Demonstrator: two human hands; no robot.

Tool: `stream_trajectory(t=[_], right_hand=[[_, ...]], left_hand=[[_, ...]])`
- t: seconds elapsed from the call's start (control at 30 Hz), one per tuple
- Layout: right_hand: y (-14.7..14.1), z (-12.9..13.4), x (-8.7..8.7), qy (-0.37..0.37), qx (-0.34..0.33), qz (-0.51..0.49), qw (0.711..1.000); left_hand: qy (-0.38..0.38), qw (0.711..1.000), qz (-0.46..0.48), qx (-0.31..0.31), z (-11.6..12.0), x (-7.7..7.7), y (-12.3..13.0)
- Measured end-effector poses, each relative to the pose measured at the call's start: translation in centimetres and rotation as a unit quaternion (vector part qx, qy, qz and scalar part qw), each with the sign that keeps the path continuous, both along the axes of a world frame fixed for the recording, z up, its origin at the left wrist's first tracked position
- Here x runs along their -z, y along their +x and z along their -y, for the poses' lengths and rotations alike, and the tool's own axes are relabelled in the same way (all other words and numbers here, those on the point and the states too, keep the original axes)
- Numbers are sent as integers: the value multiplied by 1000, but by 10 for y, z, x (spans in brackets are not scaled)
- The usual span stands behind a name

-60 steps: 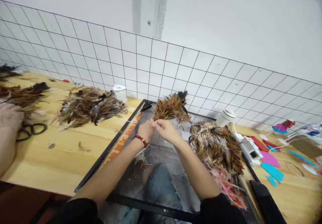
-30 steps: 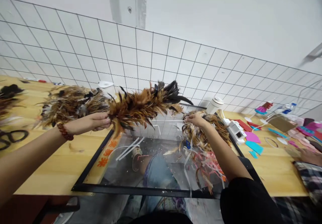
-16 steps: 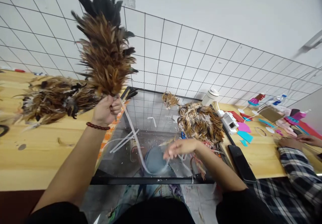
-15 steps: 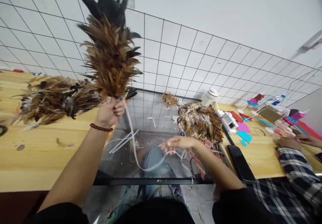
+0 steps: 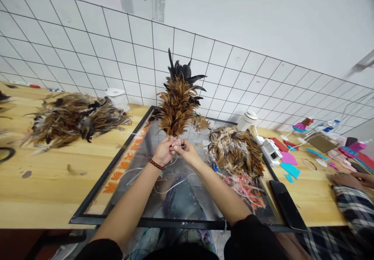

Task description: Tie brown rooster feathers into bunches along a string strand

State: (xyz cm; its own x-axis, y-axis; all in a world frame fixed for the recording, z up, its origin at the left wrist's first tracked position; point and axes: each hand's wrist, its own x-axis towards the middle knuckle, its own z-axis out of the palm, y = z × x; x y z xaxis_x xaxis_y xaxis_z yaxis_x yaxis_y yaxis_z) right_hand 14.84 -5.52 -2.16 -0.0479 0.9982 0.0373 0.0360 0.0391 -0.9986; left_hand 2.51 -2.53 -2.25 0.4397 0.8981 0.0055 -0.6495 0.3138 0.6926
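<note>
Wrapped round the base of a brown and black feather bundle (image 5: 177, 104), my left hand (image 5: 164, 151) wears a red bead bracelet. The bundle points away from me, its black tips uppermost. My right hand (image 5: 187, 151) is closed right beside it, pinching a thin white strip (image 5: 179, 183) at the bundle's base. The strip's loose part loops down over the glass panel (image 5: 134, 224). Fingertips of both hands nearly meet and partly cover the base.
Feather piles lie left (image 5: 78, 119) and right (image 5: 236, 151). A white spool (image 5: 117, 98), white bottle (image 5: 247, 120), blue scissors handle (image 5: 214, 166), black phone (image 5: 286, 203) and power strip (image 5: 271, 151) are around. At right, a person's plaid sleeve (image 5: 353, 205) rests by coloured pieces.
My left hand has brought the feather bundle down and to the right, over the glass. My right hand has risen to the bundle's base with the strip. The head view has shifted.
</note>
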Motion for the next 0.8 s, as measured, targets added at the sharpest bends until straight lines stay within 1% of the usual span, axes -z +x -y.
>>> stream_trajectory(t=[0.07, 0.1, 0.17, 0.23, 0.33, 0.4, 0.47, 0.53, 0.63, 0.7, 0.73, 0.8], right_hand=[[-6, -3, 3, -44, 11, -43, 998], [-6, -4, 3, -69, 4, -66, 995], [-2, -3, 4, -110, -25, -108, 988], [2, 0, 7, -121, -46, -109, 986], [6, 5, 14, -97, -45, -47, 993], [11, 5, 15, -82, -56, -4, 995], [18, 2, 12, -75, -87, 33, 993], [27, -2, 5, -78, -108, 58, 989], [38, -9, -2, -95, -98, 60, 989], [46, -17, -2, -110, -105, 72, 986], [50, -22, -2, -120, -110, 111, 980], [62, -40, 0, -138, -90, 240, 957]], left_hand=[[-5, 1000, 11, 15, -2, 4, -6], [-9, 1000, 17, 20, -3, 7, -9], [-23, 999, 28, 23, -5, 11, -14], [-46, 998, 40, 30, -7, 15, -18], [-82, 994, 59, 33, -10, 20, -20], [-95, 993, 59, 30, -11, 22, -23], [-103, 993, 56, 34, -11, 23, -26], [-116, 990, 65, 54, -12, 23, -29], [-136, 984, 84, 80, -13, 21, -33], [-141, 984, 83, 68, -14, 22, -33], [-141, 985, 78, 54, -14, 23, -32], [-137, 988, 68, 32, -15, 25, -29]])
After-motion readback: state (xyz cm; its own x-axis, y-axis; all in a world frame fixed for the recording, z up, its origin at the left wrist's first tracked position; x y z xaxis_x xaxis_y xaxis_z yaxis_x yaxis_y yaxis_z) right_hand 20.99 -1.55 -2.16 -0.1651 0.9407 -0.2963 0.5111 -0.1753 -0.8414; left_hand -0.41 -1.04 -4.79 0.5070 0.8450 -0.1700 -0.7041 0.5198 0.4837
